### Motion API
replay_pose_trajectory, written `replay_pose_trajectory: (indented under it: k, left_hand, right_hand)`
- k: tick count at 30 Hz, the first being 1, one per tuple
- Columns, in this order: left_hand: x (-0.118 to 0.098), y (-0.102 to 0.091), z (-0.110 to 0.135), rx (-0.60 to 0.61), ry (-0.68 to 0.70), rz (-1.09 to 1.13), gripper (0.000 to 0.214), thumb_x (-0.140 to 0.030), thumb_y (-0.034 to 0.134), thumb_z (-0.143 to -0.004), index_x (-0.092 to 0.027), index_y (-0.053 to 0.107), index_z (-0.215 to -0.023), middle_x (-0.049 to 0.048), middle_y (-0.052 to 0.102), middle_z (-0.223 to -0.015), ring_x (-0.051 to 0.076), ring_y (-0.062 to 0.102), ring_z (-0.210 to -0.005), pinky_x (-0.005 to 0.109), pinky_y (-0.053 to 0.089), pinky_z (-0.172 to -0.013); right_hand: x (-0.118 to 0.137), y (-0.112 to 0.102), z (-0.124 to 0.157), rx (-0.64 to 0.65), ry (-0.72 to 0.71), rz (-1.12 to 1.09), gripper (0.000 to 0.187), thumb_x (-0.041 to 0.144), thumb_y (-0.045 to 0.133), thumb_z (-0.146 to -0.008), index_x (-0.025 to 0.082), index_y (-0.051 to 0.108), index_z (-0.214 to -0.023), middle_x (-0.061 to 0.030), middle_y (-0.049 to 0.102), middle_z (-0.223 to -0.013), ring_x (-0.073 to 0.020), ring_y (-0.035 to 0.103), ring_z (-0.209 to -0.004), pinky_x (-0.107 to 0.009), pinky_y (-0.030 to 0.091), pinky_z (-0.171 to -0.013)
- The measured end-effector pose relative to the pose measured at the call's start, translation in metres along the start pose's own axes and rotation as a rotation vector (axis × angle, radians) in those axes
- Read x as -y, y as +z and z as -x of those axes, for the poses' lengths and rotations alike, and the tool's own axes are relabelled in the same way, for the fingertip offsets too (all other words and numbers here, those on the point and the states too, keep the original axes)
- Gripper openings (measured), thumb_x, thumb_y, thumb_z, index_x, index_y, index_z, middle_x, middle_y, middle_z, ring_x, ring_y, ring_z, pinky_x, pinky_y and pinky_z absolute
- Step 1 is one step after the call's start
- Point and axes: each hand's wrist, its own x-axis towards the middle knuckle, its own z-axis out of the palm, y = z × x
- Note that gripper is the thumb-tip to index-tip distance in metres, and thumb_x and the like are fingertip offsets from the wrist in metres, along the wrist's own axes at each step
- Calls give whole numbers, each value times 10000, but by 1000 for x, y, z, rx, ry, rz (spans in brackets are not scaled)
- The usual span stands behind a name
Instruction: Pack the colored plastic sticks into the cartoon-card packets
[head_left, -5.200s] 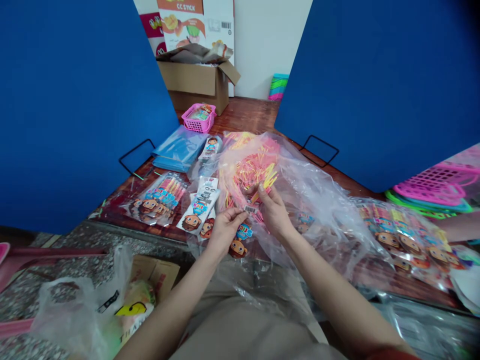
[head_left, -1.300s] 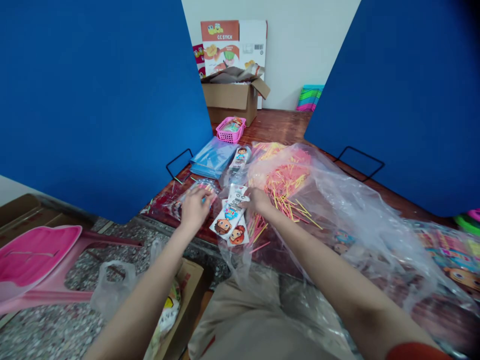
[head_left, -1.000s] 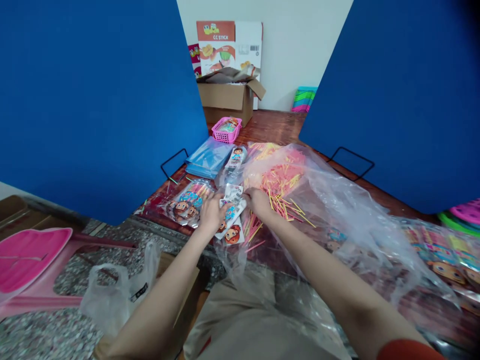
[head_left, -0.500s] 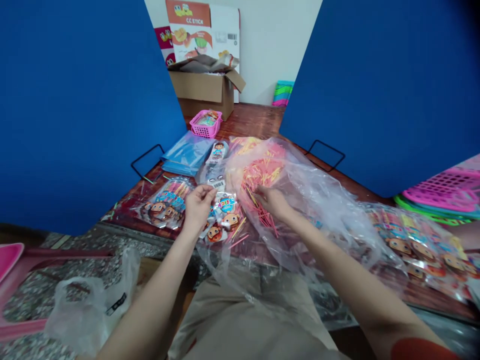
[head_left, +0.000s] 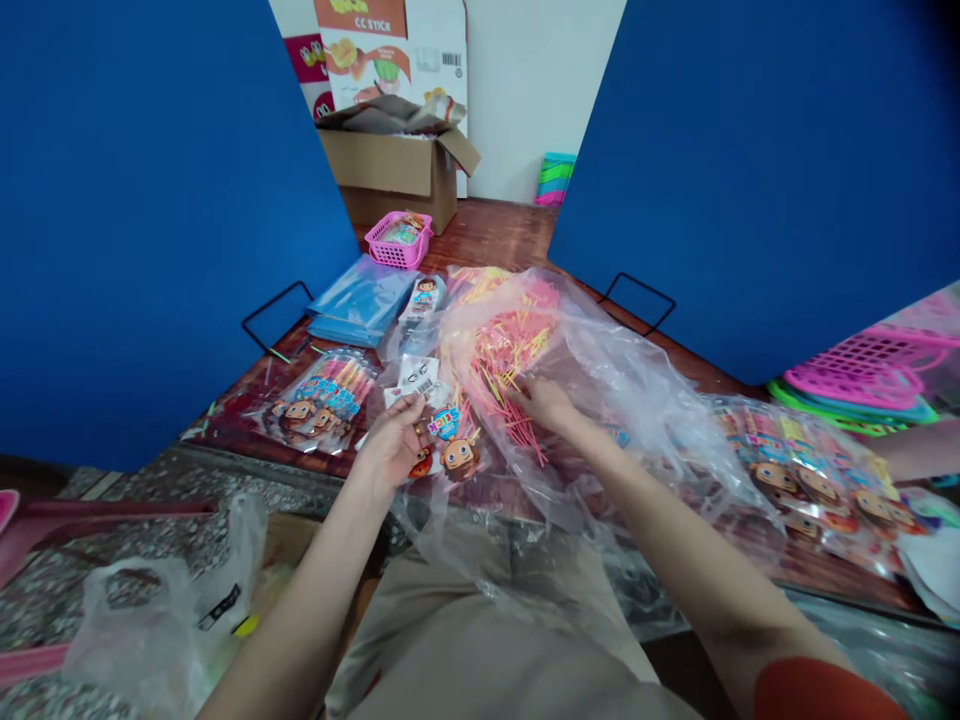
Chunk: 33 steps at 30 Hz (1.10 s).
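Note:
My left hand (head_left: 396, 438) is closed on the edge of a small printed plastic pouch (head_left: 459, 452) with cartoon faces. A white card (head_left: 418, 376) with a barcode lies just beyond its fingers. My right hand (head_left: 546, 404) reaches into a large clear plastic bag (head_left: 600, 350), its fingers curled against thin pink and yellow sticks (head_left: 510, 345). Their tips are partly hidden among the sticks. Left of my left hand lies a pack of filled cartoon pouches (head_left: 321, 400).
Blue folded plastic (head_left: 367, 300) and a pink basket (head_left: 400, 240) sit farther back, near an open cardboard box (head_left: 386, 165). Blue panels (head_left: 150, 220) flank both sides. More filled pouches (head_left: 806, 470) and stacked baskets (head_left: 862, 370) are at right, with another person's arm (head_left: 926, 452).
The loose sticks lying over the pouch in front of me are no longer seen there. My left hand has turned, and the pouch has shifted with it. My right hand stays among the sticks.

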Motion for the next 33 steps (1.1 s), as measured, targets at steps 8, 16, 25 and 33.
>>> replay_pose_trajectory:
  k: [8, 16, 25, 33]
  left_hand:
    - [16, 5, 3, -10, -9, -71, 284, -210, 840, -582, -154, 629, -764, 0, 660, -678, 124, 612, -575, 254, 509, -569]
    - [33, 12, 7, -8, 316, -428, 249, -365, 763, -631, -163, 620, -665, -39, 569, -583, 89, 466, -506, 218, 372, -520]
    - [42, 10, 5, -7, 290, -366, 306, -409, 772, -600, -161, 601, -655, -27, 586, -606, 112, 504, -581, 228, 403, -597]
    - [33, 25, 16, -4, 211, -302, 378, -423, 835, -537, -153, 638, -712, -11, 616, -645, 98, 526, -580, 209, 423, -579]
  right_hand:
    - [10, -7, 2, 99, -27, 38, 416, 372, 555, -859, 68, 617, -1136, -216, 664, -1119, -284, 642, -1011, -307, 469, -784]
    - [25, 3, -5, 91, -93, 40, 267, 85, 536, -789, 47, 668, -1018, -232, 676, -1083, -276, 635, -1029, -300, 442, -842]
    - [-13, 6, 1, -79, -218, -435, 243, 341, 494, -842, 138, 621, -881, -35, 641, -754, -154, 543, -667, -245, 413, -614]
    - [-13, 32, 15, -328, -269, -853, 314, 464, 467, -851, 175, 586, -869, -45, 608, -816, -187, 521, -735, -328, 434, -742]
